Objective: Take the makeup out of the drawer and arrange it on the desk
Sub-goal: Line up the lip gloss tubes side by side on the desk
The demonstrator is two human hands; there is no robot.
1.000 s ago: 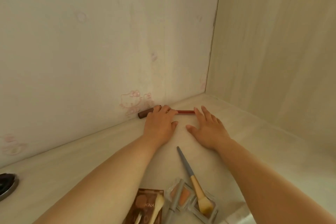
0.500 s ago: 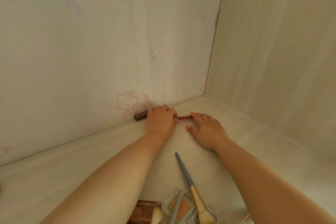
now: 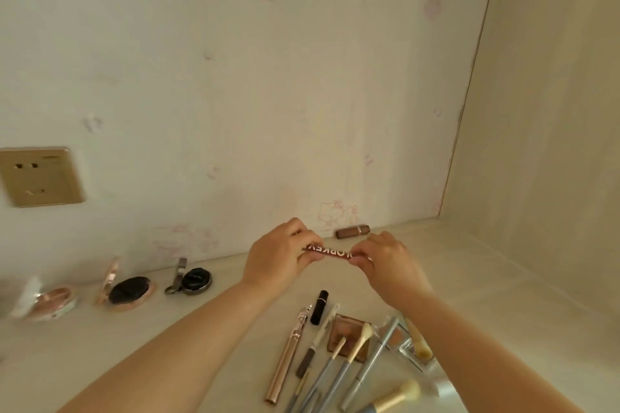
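Observation:
My left hand (image 3: 278,255) and my right hand (image 3: 385,258) together hold a thin red stick with white lettering (image 3: 332,252) just above the pale desk (image 3: 486,295), each pinching one end. Behind it a brown lipstick tube (image 3: 353,231) lies against the wall. Nearer me lie a black lipstick (image 3: 319,307), a rose-gold pen (image 3: 290,355), a white pencil (image 3: 318,339), several blue-handled brushes (image 3: 369,365), a brown eyeshadow palette (image 3: 345,332) and a clear blush compact (image 3: 406,342).
At the left of the desk stand an open rose-gold compact (image 3: 129,292), a black round compact (image 3: 193,282) and a white and pink case (image 3: 47,303). A gold wall socket (image 3: 40,176) sits on the back wall. A side panel closes the right.
Both hands have lifted the red stick off the desk by the wall and drawn it toward me. The view has tilted and widened, showing the compacts and socket at the left.

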